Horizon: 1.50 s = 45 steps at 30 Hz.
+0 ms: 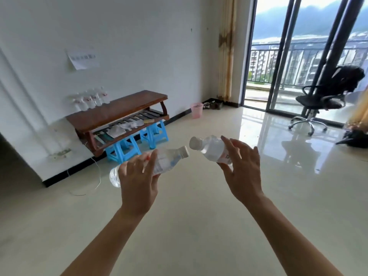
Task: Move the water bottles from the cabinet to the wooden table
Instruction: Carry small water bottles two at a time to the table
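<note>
- Gripping, in the left hand, a clear plastic water bottle with a white cap; fingers curled round its middle, cap tilted up and to the right.
- Clasping, in the right hand, a second clear white-capped bottle, thumb and fingers round its body, cap aimed left.
- Both held in mid-air above the pale floor, caps near each other yet apart.
- Ahead to the left, against the white wall: a dark brown wooden table propped on blue plastic stools, with a row of clear bottles at its far left end.
- Farther right: a pink plastic bin and a black swivel chair.
</note>
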Each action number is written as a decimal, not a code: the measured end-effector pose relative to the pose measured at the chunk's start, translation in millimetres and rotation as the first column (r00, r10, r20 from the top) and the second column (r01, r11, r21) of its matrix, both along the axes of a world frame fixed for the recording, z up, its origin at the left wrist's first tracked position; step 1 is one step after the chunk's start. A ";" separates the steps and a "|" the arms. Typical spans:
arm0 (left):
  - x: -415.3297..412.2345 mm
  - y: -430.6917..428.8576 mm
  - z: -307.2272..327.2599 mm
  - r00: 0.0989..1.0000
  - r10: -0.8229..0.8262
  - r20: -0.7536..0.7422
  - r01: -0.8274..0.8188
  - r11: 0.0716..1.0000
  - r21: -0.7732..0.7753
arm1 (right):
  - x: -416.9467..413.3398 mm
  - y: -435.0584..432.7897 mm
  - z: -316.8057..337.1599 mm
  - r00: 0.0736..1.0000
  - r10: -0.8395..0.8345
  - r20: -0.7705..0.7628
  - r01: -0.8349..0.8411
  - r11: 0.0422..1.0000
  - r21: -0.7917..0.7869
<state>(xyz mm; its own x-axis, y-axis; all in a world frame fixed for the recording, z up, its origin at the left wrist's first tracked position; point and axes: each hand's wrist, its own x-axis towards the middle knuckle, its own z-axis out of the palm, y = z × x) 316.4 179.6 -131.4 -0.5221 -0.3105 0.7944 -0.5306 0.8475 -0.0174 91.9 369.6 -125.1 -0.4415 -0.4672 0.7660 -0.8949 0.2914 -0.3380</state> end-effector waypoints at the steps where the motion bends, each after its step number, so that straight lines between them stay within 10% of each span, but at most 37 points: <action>1: -10.1 -20.0 2.7 0.999 0.034 0.013 -0.034 0.999 -0.006 | -18.1 -30.7 4.4 0.999 0.038 -0.006 -0.038 0.999 0.006; 23: -101.7 -491.3 4.6 0.915 0.400 0.051 -0.403 0.912 0.079 | -146.0 -577.1 10.0 0.908 0.337 -0.247 -0.256 0.916 0.309; 45: -340.5 -947.9 -3.7 0.863 0.500 0.076 -0.505 0.848 0.160 | -432.4 -1078.9 1.6 0.915 0.379 -0.135 -0.355 0.918 0.175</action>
<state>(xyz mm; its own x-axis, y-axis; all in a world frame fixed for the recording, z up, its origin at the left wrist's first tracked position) -24.1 -768.3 -135.2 -0.2815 -0.6645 0.6922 -0.8863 0.4566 0.0778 -340.5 -709.3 -123.5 -0.0926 -0.6828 0.7247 -0.9869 -0.0338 -0.1579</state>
